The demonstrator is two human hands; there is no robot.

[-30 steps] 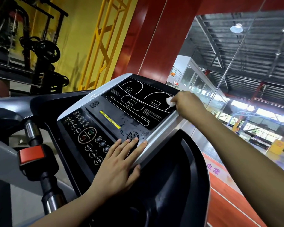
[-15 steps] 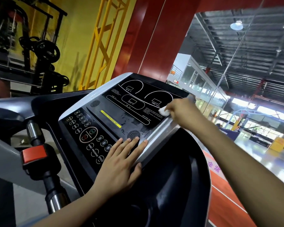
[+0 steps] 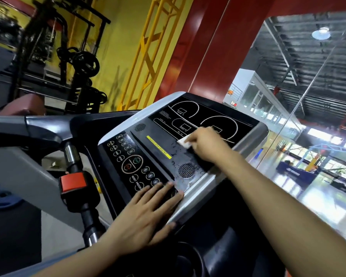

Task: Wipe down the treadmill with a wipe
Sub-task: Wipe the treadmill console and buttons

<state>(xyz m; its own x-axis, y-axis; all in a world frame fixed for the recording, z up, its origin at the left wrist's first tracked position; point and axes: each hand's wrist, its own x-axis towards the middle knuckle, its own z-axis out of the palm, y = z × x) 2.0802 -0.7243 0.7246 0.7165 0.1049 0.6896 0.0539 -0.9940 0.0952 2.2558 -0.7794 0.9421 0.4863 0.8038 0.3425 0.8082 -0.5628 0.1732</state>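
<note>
Right hand [image 3: 204, 146] is on the treadmill [image 3: 218, 226] console, its fingers [image 3: 196, 136] curled and pinching a small white wipe [image 3: 183, 141] flat against the black display panel [image 3: 198, 120], near the middle of the panel and just above the yellow sticker [image 3: 159, 149]. The wipe pokes out on the left side of the hand, touching the glossy surface between the white curved markings and the sticker. Below and to the right of the sticker, around the round speaker grille [image 3: 186, 170], the panel shows wet, streaky patches. Left hand [image 3: 148, 214] lies flat on the console's lower corner, fingers [image 3: 160, 193] straight and spread, released and holding nothing, fingertips just beside the number buttons [image 3: 150, 175] and the silver trim [image 3: 194, 198]. Left of that sit the keypad with its round start and stop control [image 3: 132, 163]. On the far left, a black handlebar post [image 3: 76, 170] carries a red button [image 3: 73, 181], well apart from both hands. Behind the console stands a red column [image 3: 218, 47], a yellow lattice frame [image 3: 150, 47] and a rack with weight plates [image 3: 84, 62]; to the right, a glass wall [image 3: 308, 116] looks out over a bright hall.
</note>
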